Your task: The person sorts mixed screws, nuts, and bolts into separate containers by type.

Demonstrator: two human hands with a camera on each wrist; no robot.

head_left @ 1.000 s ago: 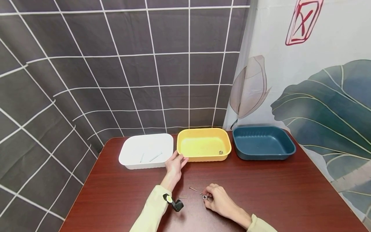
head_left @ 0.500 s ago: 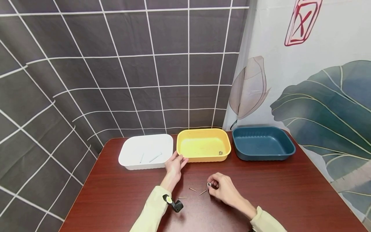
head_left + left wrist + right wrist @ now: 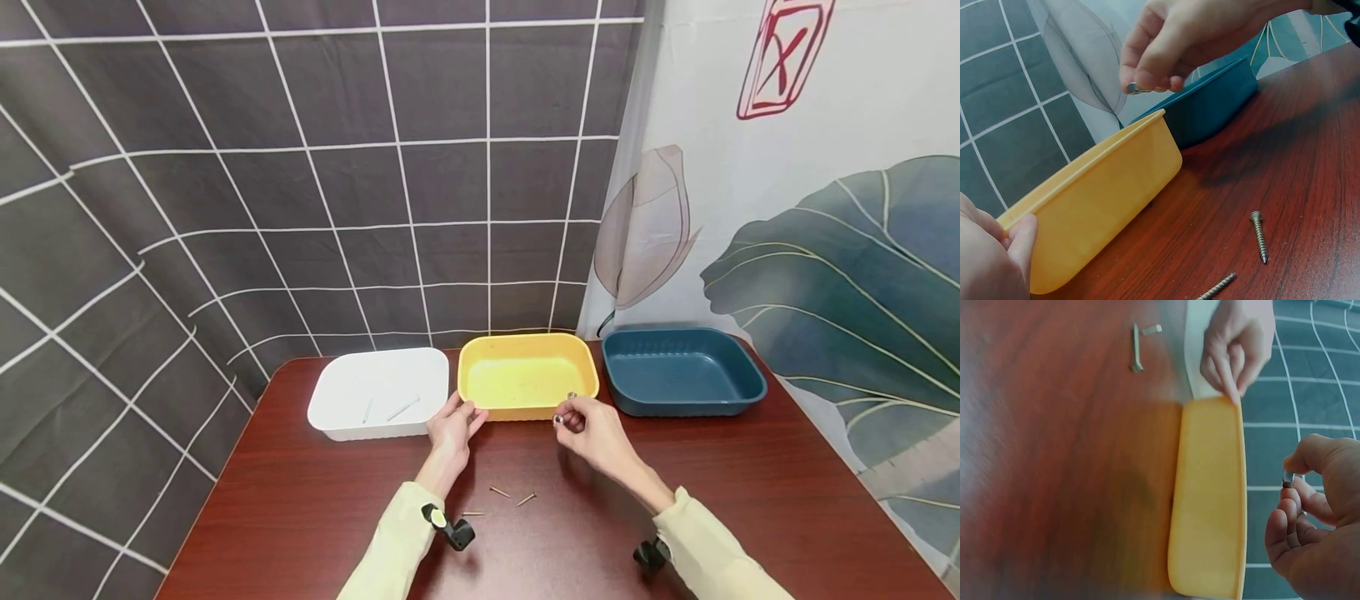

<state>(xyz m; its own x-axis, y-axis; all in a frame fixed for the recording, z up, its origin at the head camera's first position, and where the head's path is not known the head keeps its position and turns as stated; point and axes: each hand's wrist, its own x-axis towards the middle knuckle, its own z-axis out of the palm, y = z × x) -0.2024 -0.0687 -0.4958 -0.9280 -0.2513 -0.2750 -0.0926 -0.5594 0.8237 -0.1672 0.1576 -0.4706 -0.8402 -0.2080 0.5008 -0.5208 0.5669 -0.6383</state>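
Observation:
My right hand [image 3: 596, 433] pinches a small silver nut [image 3: 558, 420] between thumb and fingers, just at the front right of the yellow tray [image 3: 525, 412]. The left wrist view has that nut held above the tray's rim. Inside the tray, near its front right corner, sits another nut [image 3: 572, 395], partly hidden by my fingers. With my left hand [image 3: 450, 429], I grip the tray's front left corner, thumb outside the wall. Several screws lie on the table in front: one screw [image 3: 527, 499] to the right, a second screw [image 3: 498, 491] and a third screw [image 3: 472, 513].
To the left stands a white tray [image 3: 337, 417] holding two thin silver screws [image 3: 403, 407]. A dark blue tray [image 3: 682, 407] is at the right of the yellow one. All three trays line the back of the reddish-brown table [image 3: 300, 517], before a tiled-pattern curtain [image 3: 450, 183].
My right hand has carried the nut from beside the screws, up and rightward to the yellow tray's front edge. The left hand stays on the tray.

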